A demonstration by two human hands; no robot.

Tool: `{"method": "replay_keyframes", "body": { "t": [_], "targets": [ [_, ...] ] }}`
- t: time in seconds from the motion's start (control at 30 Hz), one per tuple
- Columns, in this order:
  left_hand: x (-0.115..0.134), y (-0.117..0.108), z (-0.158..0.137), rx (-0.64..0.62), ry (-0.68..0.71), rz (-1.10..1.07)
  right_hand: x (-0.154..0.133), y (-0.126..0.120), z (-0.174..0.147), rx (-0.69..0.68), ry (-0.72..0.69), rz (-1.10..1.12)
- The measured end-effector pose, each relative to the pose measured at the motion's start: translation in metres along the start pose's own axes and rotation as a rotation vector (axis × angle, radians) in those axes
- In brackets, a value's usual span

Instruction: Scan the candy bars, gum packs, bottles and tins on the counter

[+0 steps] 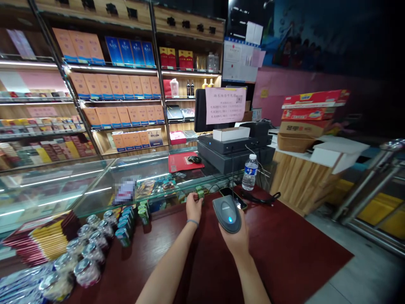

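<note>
My right hand (236, 236) grips a dark grey barcode scanner (226, 213), its small blue light lit on top. To its left, my left hand (193, 207) has its fingers curled round a small green canister (200, 192) near the glass counter's edge; the fingers hide part of it. Similar green canisters (143, 213) stand in a row further left on the dark red table (158, 257). Beside them is a row of blue-green canisters (125, 228). Just past the scanner lies a phone (228, 193), partly covered by it.
A water bottle (249, 172) and a black cable (265, 198) are beyond my right hand. Lidded jars (87, 272) and stacked packets (47, 238) fill the left. Behind stand a glass display counter (95, 173), a monitor (200, 112) and a cash drawer (234, 158).
</note>
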State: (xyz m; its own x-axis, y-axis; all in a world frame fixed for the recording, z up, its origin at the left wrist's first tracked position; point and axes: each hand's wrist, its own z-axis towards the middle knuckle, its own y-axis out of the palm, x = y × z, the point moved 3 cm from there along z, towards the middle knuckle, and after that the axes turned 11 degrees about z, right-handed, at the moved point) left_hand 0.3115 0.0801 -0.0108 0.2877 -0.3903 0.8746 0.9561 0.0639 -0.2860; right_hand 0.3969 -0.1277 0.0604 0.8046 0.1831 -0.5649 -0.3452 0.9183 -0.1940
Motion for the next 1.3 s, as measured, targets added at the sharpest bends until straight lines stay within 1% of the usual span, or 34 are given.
{"method": "replay_keyframes", "body": {
  "t": [0.13, 0.3, 0.6, 0.7, 0.8, 0.9, 0.97, 1.07, 1.17, 1.23, 1.3],
  "targets": [
    [-0.004, 0.005, 0.004, 0.01, 0.022, 0.045, -0.002, 0.0, 0.002, -0.006, -0.049, -0.009],
    [-0.005, 0.006, 0.008, 0.035, 0.032, 0.094, -0.004, -0.002, 0.004, -0.013, -0.014, 0.041],
    [-0.006, 0.006, 0.007, 0.049, 0.053, 0.124, -0.002, -0.003, 0.004, -0.036, 0.03, 0.052],
    [-0.004, 0.003, 0.005, 0.065, 0.048, 0.116, -0.002, -0.001, 0.003, -0.04, 0.031, 0.047],
    [-0.002, -0.008, -0.001, 0.084, 0.031, 0.076, -0.005, 0.001, 0.002, -0.034, 0.054, 0.05],
    [-0.002, -0.03, -0.013, 0.09, 0.031, 0.018, -0.008, 0.004, -0.001, -0.057, 0.105, 0.068],
    [-0.003, -0.054, -0.024, 0.1, 0.046, 0.007, -0.009, 0.005, -0.003, -0.074, 0.118, 0.058],
    [-0.007, -0.099, -0.041, 0.138, 0.054, 0.057, -0.009, 0.009, -0.006, -0.095, 0.103, 0.047],
    [-0.011, -0.15, -0.052, 0.202, 0.043, 0.126, -0.011, 0.019, -0.013, -0.147, 0.01, 0.176],
    [-0.015, -0.181, -0.057, 0.253, 0.035, 0.153, -0.015, 0.026, -0.018, -0.184, 0.0, 0.224],
    [-0.02, -0.207, -0.059, 0.304, 0.023, 0.167, -0.023, 0.032, -0.025, -0.249, -0.019, 0.259]
  ]
}}
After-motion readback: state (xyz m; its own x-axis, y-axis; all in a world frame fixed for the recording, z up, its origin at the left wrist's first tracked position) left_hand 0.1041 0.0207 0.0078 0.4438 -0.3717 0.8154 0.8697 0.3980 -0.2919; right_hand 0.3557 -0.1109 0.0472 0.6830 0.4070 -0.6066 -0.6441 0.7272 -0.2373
